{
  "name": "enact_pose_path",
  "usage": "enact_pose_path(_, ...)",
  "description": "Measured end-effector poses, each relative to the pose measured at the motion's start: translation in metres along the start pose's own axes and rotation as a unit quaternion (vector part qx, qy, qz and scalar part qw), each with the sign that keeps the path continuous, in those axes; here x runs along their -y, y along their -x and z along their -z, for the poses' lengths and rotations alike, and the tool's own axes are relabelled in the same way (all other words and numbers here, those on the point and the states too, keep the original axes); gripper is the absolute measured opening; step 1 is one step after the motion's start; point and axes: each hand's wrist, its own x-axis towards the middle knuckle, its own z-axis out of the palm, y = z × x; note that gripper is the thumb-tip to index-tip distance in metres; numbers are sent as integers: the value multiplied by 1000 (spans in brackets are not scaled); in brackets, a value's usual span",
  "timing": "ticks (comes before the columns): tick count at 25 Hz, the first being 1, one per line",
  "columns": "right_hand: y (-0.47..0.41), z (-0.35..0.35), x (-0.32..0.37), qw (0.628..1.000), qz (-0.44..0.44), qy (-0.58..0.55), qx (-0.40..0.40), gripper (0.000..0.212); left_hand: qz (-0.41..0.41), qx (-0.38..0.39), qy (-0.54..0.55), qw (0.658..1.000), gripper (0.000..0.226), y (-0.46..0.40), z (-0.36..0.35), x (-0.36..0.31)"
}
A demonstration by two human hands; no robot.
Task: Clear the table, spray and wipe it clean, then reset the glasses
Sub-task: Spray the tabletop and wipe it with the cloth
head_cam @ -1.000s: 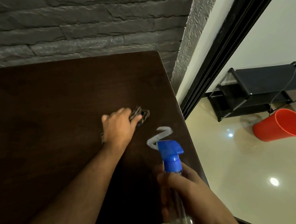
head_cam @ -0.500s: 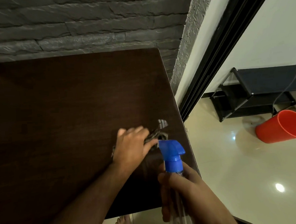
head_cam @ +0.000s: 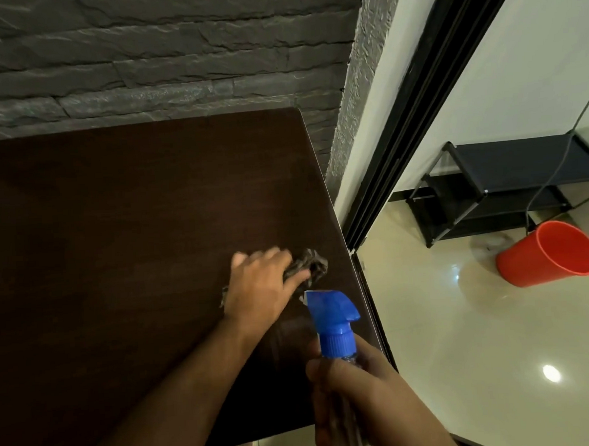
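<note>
Left hand (head_cam: 259,286) flat-ish on crumpled dark grey cloth (head_cam: 311,268), fingers curled over it, pressing it onto dark brown wooden table (head_cam: 133,231) near right edge. My right hand (head_cam: 353,387) wraps clear spray bottle with blue trigger head (head_cam: 332,319), held above table's near right corner. I see orange plastic bucket (head_cam: 550,253) on floor, well apart.

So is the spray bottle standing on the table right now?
No, the right hand grips the spray bottle in the air by the table's near corner.
</note>
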Motion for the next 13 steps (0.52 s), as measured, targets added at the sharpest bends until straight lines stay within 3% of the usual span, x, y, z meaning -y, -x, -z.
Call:
enact_pose_path(3,4,0,2,1000,7,12,-4,63,-43,-10,8,999,36,47,7,22)
enact_pose_path(5,6,1,0,1000,10,12,-4,62,-15,-43,-10,999,33,37,9,37)
enact_pose_path(10,7,-1,-11,1000,8,26,-15,67,69,-13,3,998,33,-32,1,0)
enact_pose_path(13,7,-3,-15,1000,7,14,-8,69,-10,36,26,999,30,-4,-4,-19)
